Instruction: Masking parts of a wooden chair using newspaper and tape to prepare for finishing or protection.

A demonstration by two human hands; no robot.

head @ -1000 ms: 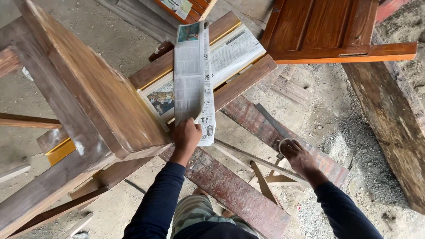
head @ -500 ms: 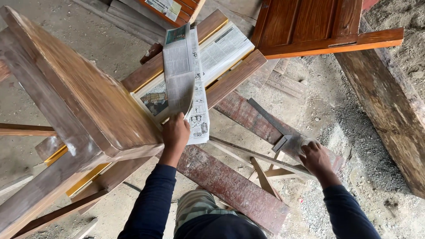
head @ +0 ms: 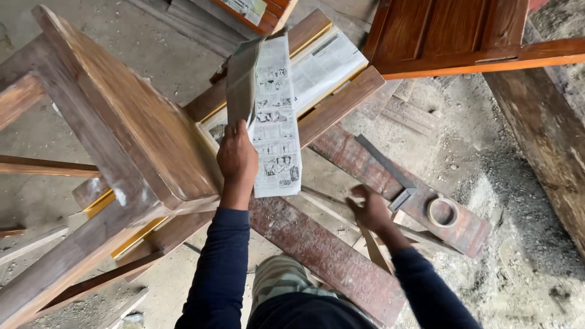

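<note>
Left-hand fingers [head: 233,135] closed on the lower left edge of a folded newspaper [head: 274,122], pinching it; fingertips hidden behind the paper. Left hand [head: 237,159] raised above the wooden frame rails [head: 332,106]. Newspaper long axis running up and away from the hand, slightly tilted; a loose upper leaf [head: 242,79] curling over to the left. A second, flat sheet of newspaper [head: 326,61] lying across the rails, just behind and right of the held one. Right-hand fingers [head: 361,196] loosely spread and blurred; nothing visibly gripped. Right hand [head: 372,210] hovering low over a reddish plank [head: 323,256], well apart from the newspaper; left hand the nearer by far. Roll of tape [head: 443,212] and a metal square [head: 390,170] resting on a second reddish plank, just right of the right hand. Large wooden stool [head: 122,122] tilted at left, near the left wrist. Panelled wooden door [head: 451,30] at upper right, cut off by the picture edge. Gritty floor [head: 518,256] below. Contact between right hand and plank not determinable.
</note>
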